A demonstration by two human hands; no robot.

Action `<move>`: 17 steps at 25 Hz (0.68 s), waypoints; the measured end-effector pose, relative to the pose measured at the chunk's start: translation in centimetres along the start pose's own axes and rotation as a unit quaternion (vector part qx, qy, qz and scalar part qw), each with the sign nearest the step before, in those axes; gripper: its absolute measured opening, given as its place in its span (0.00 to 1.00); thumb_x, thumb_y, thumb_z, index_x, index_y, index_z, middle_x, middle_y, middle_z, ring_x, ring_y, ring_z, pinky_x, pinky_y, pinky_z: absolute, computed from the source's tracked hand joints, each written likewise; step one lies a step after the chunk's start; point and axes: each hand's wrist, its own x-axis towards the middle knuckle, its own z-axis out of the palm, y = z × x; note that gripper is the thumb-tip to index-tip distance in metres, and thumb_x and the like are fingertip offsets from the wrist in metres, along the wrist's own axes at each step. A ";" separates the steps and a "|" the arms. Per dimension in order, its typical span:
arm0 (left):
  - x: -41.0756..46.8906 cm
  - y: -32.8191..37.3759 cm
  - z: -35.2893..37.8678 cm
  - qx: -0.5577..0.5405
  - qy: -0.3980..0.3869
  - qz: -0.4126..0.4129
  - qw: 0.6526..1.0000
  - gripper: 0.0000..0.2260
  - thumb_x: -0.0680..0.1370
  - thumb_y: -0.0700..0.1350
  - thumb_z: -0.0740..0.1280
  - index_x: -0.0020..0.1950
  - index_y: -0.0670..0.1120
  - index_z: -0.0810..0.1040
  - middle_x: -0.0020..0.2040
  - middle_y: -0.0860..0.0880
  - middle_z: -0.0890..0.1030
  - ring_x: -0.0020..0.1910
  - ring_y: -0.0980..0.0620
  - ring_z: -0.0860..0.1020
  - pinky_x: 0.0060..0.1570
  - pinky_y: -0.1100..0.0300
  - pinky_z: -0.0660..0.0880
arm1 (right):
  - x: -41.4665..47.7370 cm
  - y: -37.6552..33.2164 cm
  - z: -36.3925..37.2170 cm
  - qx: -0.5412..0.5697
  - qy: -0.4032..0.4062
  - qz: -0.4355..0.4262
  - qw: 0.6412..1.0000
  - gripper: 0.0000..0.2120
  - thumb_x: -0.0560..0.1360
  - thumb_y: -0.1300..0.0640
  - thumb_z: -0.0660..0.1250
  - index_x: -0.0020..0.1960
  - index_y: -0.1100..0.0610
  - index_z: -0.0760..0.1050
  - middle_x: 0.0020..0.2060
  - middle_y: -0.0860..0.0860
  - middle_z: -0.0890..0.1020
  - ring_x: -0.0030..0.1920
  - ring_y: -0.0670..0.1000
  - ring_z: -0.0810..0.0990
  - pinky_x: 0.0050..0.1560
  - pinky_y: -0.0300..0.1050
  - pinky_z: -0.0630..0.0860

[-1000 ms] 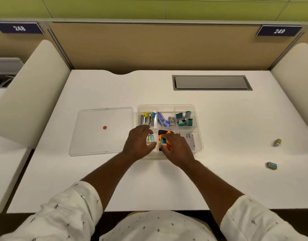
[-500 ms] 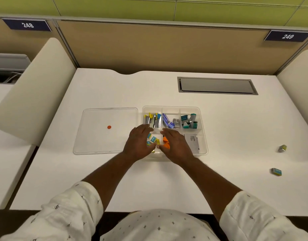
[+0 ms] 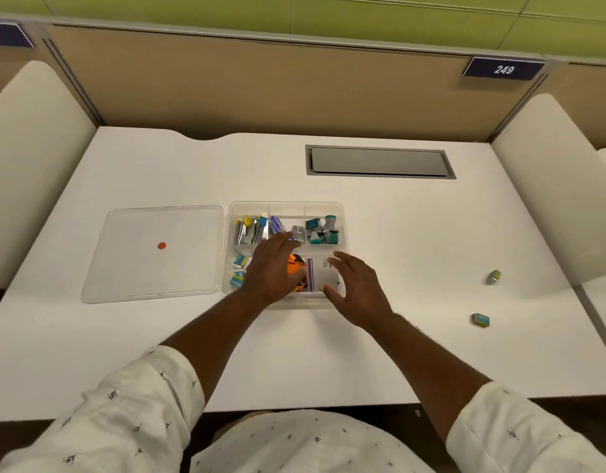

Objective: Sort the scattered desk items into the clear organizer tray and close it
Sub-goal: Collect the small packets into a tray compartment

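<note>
Clear plastic organizer tray [image 3: 341,213] is sitting mid-desk, its flat clear lid [image 3: 151,268] lying just left. Left hand [image 3: 272,266] is lying palm-down over the near middle compartment, covering an orange-and-black item [image 3: 296,262]; grip possibly closed, cannot tell. Right hand [image 3: 358,288] is hovering spread wide over the near right compartment. Two small loose blocks [image 3: 481,319] are lying well right.

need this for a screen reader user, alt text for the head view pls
Two hands, left and right, reach into a clear tray of sorted small items on a white desk. Its lid lies flat to the left; two small items, one grey and one blue, sit loose at right.
</note>
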 end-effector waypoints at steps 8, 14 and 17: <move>1.4 13.8 8.2 -0.012 -0.019 0.064 0.998 0.23 0.76 0.57 0.68 0.69 0.52 0.72 0.74 0.52 0.69 0.76 0.52 0.61 0.74 0.53 0.56 | -4.4 12.5 -5.0 0.005 0.030 0.018 0.999 0.28 0.77 0.37 0.63 0.71 0.51 0.70 0.73 0.49 0.70 0.72 0.51 0.68 0.72 0.50 0.65; 1.8 21.1 14.2 -0.019 -0.045 0.077 0.996 0.23 0.75 0.57 0.67 0.68 0.51 0.73 0.74 0.51 0.70 0.76 0.52 0.62 0.74 0.50 0.60 | -7.3 21.2 -7.5 0.008 0.030 0.034 0.999 0.29 0.76 0.36 0.62 0.71 0.51 0.70 0.73 0.48 0.70 0.72 0.50 0.67 0.71 0.49 0.64; 1.4 23.8 16.8 -0.021 -0.079 0.071 0.994 0.23 0.75 0.55 0.68 0.69 0.52 0.73 0.75 0.52 0.68 0.75 0.53 0.63 0.73 0.50 0.62 | -8.9 25.3 -8.3 0.006 0.023 0.042 0.999 0.26 0.77 0.40 0.64 0.71 0.51 0.70 0.73 0.48 0.70 0.72 0.50 0.67 0.71 0.51 0.66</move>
